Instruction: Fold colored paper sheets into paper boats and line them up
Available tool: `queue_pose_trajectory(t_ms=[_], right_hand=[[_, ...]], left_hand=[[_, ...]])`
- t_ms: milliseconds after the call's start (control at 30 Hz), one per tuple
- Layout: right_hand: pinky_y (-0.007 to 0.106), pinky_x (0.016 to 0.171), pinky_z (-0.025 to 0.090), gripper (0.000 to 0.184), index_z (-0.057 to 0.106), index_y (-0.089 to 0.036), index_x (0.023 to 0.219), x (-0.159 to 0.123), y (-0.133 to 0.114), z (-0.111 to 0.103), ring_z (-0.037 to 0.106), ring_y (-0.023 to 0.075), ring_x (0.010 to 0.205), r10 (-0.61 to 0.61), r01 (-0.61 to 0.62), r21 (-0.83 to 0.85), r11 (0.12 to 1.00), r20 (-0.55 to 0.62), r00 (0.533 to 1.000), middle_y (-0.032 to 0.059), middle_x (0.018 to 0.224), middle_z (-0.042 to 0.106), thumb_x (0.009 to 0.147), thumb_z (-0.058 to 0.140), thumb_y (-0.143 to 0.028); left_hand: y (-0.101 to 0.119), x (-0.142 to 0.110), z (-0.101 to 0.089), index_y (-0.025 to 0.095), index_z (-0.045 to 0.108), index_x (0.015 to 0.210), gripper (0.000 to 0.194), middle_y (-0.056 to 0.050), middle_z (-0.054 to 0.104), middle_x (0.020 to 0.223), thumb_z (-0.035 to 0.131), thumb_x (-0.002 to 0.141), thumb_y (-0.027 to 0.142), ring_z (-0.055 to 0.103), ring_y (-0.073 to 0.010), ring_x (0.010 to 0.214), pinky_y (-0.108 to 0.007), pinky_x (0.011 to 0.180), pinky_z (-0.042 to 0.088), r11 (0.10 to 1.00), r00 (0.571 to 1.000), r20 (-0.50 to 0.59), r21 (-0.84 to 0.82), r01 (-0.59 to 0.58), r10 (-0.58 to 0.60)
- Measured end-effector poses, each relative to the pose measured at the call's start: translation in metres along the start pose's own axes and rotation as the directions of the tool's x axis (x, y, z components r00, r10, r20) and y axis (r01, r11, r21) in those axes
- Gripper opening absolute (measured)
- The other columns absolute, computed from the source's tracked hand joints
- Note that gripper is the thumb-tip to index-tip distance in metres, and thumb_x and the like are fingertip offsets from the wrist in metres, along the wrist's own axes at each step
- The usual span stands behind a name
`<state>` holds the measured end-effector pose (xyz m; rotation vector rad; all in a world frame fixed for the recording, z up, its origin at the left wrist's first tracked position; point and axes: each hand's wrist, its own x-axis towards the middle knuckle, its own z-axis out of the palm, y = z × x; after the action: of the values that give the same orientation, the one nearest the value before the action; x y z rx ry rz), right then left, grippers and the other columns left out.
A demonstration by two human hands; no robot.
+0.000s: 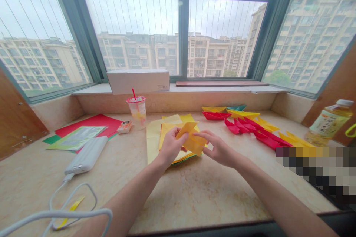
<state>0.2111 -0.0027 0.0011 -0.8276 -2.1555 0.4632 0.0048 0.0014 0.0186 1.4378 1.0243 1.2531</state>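
Note:
A folded piece of yellow paper (pixel 194 143) is held up over the middle of the counter. My left hand (pixel 172 144) grips its left side, thumb on the near face and fingers behind. On its right edge, my right hand (pixel 215 148) has its fingertips and thumb, the fingers partly stretched and apart; the paper lies between them. Beneath both hands is a stack of coloured sheets (pixel 153 139), pale yellow on the left with yellow and green edges showing. Several folded paper boats, among them a red boat (pixel 216 115) and a yellow boat (pixel 244 114), stand at the back right.
A plastic cup with a red straw (pixel 137 111) stands at the back, beside a small orange packet (pixel 124 127). Red sheets (pixel 83 124) and a white power bank (pixel 86 154) with a cable (pixel 69 213) lie left. At right stands a drink bottle (pixel 328 122); a white box (pixel 139 81) sits on the sill.

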Motion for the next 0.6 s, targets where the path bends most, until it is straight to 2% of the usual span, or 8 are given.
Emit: queue_pose_trajectory(t_ms=[100, 200, 300, 400, 600], right_hand=[[0.038, 0.093, 0.05, 0.052, 0.054, -0.029, 0.132, 0.0001, 0.0035, -0.0016, 0.061, 0.0208, 0.106, -0.012, 0.012, -0.031, 0.999, -0.023, 1.0, 0.0073, 0.123, 0.059, 0.085, 0.053, -0.007], [0.038, 0.094, 0.05, 0.044, 0.058, -0.027, 0.127, 0.0007, 0.0069, -0.0049, 0.061, 0.0217, 0.108, -0.027, 0.023, -0.059, 0.998, -0.074, 0.997, 0.008, 0.121, 0.062, 0.087, 0.052, -0.01], [0.035, 0.088, 0.052, 0.03, 0.064, -0.024, 0.116, 0.0019, 0.0078, -0.0069, 0.063, 0.0223, 0.106, -0.029, 0.019, -0.065, 0.998, -0.153, 0.988, 0.0078, 0.114, 0.067, 0.089, 0.053, -0.015], [0.034, 0.081, 0.052, 0.014, 0.067, -0.023, 0.1, 0.003, 0.0061, -0.0066, 0.066, 0.0219, 0.093, 0.011, -0.025, -0.067, 0.997, -0.203, 0.979, 0.0064, 0.1, 0.071, 0.091, 0.057, -0.025], [0.03, 0.065, 0.048, 0.013, 0.067, -0.02, 0.086, 0.003, 0.0038, -0.0008, 0.062, 0.0175, 0.067, 0.114, -0.138, -0.067, 0.988, -0.278, 0.954, 0.0032, 0.08, 0.072, 0.089, 0.06, -0.03]], left_hand=[[0.0018, -0.0013, 0.0013, 0.012, 0.057, 0.099, 0.033, -0.007, 0.065, 0.088, 0.067, 0.08, 0.038, 0.063, -0.0152, 0.066, -0.023, 0.045, 0.053, 1.0, 0.999, 0.032, 0.01, -0.007, 0.006], [0.0008, -0.0013, 0.0026, 0.011, 0.06, 0.101, 0.036, -0.007, 0.065, 0.085, 0.066, 0.081, 0.04, 0.06, -0.0137, 0.061, -0.023, 0.046, 0.051, 0.999, 0.995, 0.097, 0.042, -0.018, 0.014], [-0.0007, -0.0016, 0.0033, 0.011, 0.065, 0.098, 0.033, -0.007, 0.067, 0.085, 0.066, 0.082, 0.039, 0.063, -0.0151, 0.068, -0.024, 0.058, 0.052, 0.995, 0.985, 0.168, 0.077, -0.058, 0.044], [-0.0013, -0.003, 0.0036, 0.012, 0.067, 0.101, 0.031, -0.009, 0.07, 0.092, 0.065, 0.084, 0.038, 0.065, -0.0188, 0.081, -0.026, 0.071, 0.052, 0.991, 0.968, 0.244, 0.096, -0.089, 0.063], [-0.0059, -0.0066, 0.0034, 0.013, 0.068, 0.105, 0.035, -0.01, 0.071, 0.099, 0.067, 0.082, 0.04, 0.065, -0.0224, 0.089, -0.028, 0.075, 0.05, 0.982, 0.933, 0.357, 0.149, -0.114, 0.054]])
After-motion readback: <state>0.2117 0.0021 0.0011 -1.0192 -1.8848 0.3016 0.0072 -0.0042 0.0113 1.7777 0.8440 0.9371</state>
